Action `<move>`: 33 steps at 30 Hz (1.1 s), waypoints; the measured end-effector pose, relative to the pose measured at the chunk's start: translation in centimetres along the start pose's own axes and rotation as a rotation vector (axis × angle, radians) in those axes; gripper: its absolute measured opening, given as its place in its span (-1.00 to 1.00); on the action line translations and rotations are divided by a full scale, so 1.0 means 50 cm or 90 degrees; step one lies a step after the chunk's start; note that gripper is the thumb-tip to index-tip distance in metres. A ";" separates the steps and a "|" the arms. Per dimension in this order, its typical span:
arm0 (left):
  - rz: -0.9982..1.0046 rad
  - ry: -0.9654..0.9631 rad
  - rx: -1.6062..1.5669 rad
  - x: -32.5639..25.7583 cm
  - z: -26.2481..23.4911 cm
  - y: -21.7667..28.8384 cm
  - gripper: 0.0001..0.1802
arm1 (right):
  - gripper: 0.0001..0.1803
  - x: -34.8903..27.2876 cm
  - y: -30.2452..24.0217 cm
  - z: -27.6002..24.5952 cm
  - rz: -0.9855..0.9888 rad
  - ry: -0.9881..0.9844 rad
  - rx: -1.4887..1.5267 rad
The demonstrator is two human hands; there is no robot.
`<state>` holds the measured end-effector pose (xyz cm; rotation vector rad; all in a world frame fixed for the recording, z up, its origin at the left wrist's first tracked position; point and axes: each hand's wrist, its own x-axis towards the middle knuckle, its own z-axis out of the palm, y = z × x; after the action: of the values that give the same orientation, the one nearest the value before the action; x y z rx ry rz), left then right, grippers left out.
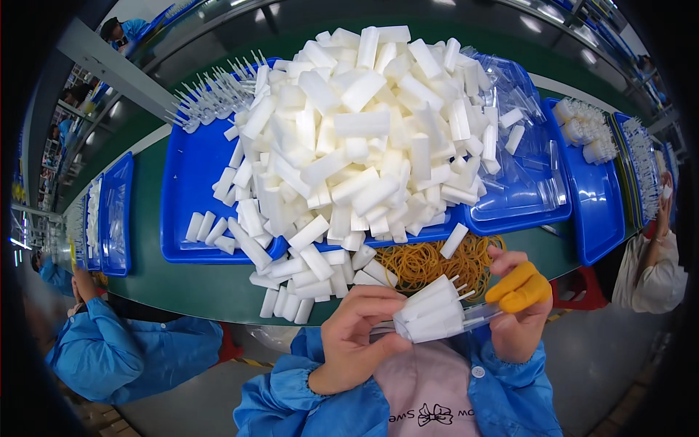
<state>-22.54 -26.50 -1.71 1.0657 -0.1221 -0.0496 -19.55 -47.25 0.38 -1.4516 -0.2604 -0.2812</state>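
Note:
In front of my chest I hold a bundle of white foam pieces (pixel 431 309), with thin white stems sticking out of its right end. My left hand (pixel 360 339) closes its fingers and thumb round the left end of the bundle. My right hand (pixel 518 313), with yellow covers on some fingers, is closed on a clear plastic piece (pixel 480 315) at the stem end. Its exact shape is partly hidden by the fingers. Just beyond the hands lies a heap of yellow-brown rubber bands (pixel 429 264), with a loose white foam block (pixel 454 240) on its edge.
A tall pile of white foam blocks (pixel 349 131) fills and overflows a blue tray (pixel 186 189) on the green table (pixel 153 251). White stemmed parts (pixel 218 91) stand at its far left. Clear plastic pieces lie in a right-hand blue tray (pixel 510 213). Co-workers sit at both sides.

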 end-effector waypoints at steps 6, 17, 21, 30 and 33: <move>0.064 -0.019 0.110 0.007 -0.003 0.015 -0.57 | -0.67 0.008 -0.035 -0.009 -0.044 -0.080 -0.141; 0.052 -0.053 0.126 0.025 0.007 0.021 -0.57 | -0.72 -0.006 -0.007 0.015 0.009 -0.053 -0.043; -0.002 -0.031 0.086 0.035 0.013 0.012 -0.55 | -0.70 0.000 0.008 0.011 0.036 -0.031 -0.033; -0.018 -0.024 0.093 0.039 -0.001 0.007 -0.49 | -0.64 0.089 -0.029 -0.060 0.071 -0.001 -0.137; -0.021 -0.022 0.067 0.041 0.002 0.005 -0.48 | -0.70 0.159 0.006 -0.137 -0.019 0.063 -0.506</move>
<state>-20.53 -26.68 -1.26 1.1718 -0.1401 -0.0920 -11.96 -54.28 2.09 -2.2100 -0.0849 -0.5156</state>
